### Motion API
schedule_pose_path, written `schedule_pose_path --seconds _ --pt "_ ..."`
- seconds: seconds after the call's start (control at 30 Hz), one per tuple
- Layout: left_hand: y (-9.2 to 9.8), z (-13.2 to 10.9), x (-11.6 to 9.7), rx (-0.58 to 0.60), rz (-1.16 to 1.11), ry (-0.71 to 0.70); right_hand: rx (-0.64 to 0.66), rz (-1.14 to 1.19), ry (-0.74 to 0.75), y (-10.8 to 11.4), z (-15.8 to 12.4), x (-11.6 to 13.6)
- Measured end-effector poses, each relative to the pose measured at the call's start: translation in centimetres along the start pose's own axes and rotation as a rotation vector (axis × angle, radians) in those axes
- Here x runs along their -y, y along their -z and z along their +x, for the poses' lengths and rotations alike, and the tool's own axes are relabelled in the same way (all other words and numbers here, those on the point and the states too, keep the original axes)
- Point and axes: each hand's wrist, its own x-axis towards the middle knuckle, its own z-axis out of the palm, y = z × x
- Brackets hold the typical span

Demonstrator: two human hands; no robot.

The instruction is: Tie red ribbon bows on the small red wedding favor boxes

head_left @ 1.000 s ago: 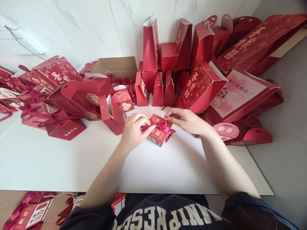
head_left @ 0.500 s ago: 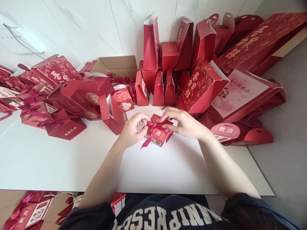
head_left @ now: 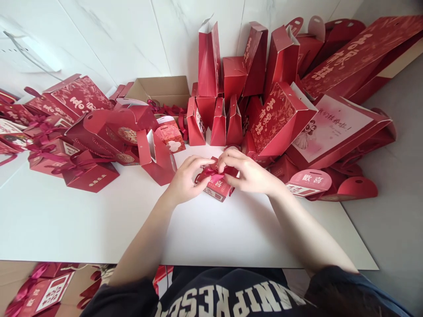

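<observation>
A small red gift box (head_left: 218,190) with pale Chinese characters sits on the white table in front of me. Across its top runs a dark pink ribbon (head_left: 216,175) tied in a bow. My left hand (head_left: 191,178) is at the box's left side, thumb and fingers curled in on the ribbon. From the right, my right hand (head_left: 246,171) bends its fingers over the bow, thumb and fingertips pinching ribbon near the knot. Fingers hide part of the bow and the box's far edge.
Red gift bags and boxes crowd the back, such as a tall bag (head_left: 209,61) and a ribboned box (head_left: 89,171) at left. An open cardboard box (head_left: 161,88) stands by the tiled wall. The white table (head_left: 82,224) ends before my body. Below lies another ribboned box (head_left: 49,290).
Both hands have closed in on the bow. The ribbon tail that hung over the box's front left is no longer visible there, and my left fingers now hold ribbon.
</observation>
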Motion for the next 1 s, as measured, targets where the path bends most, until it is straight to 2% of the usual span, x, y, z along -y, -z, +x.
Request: schedule_pose_path --seconds 0.13,0.2,0.37,0.5,0.67,0.73,0.83,0.9,1.0 --pt "-0.8 -0.2 0.2 -0.092 0.117 -0.049 0.018 0.048 -0.019 1.0 -0.3 0.1" --pt "-1.2 -0.2 0.3 -0.123 0.139 -0.055 0.068 0.062 -0.027 1.6 -0.4 0.2" --pt "-1.8 0.0 -0.3 -0.199 0.064 0.058 0.244 0.018 -0.069 2.5 -0.9 0.4" --pt "-2.0 0.3 -0.8 -0.175 -0.069 0.167 0.283 -0.063 -0.111 2.5 -1.0 0.3" --pt "-1.5 0.3 -0.6 -0.110 -0.163 0.248 0.354 -0.008 -0.126 3.2 -1.2 0.4" --pt "-1.1 0.3 -0.5 -0.062 -0.191 0.227 0.337 0.018 -0.144 3.6 -1.3 0.7" --pt "-0.3 0.2 -0.4 -0.008 -0.229 0.190 0.214 0.039 -0.170 3.9 -1.2 0.8" --pt "0.0 0.2 -0.4 0.000 -0.212 0.159 0.131 0.046 -0.164 3.7 -1.1 0.7" --pt "0.3 0.3 -0.5 -0.016 -0.135 0.118 0.077 0.051 -0.140 3.1 -1.0 0.1"
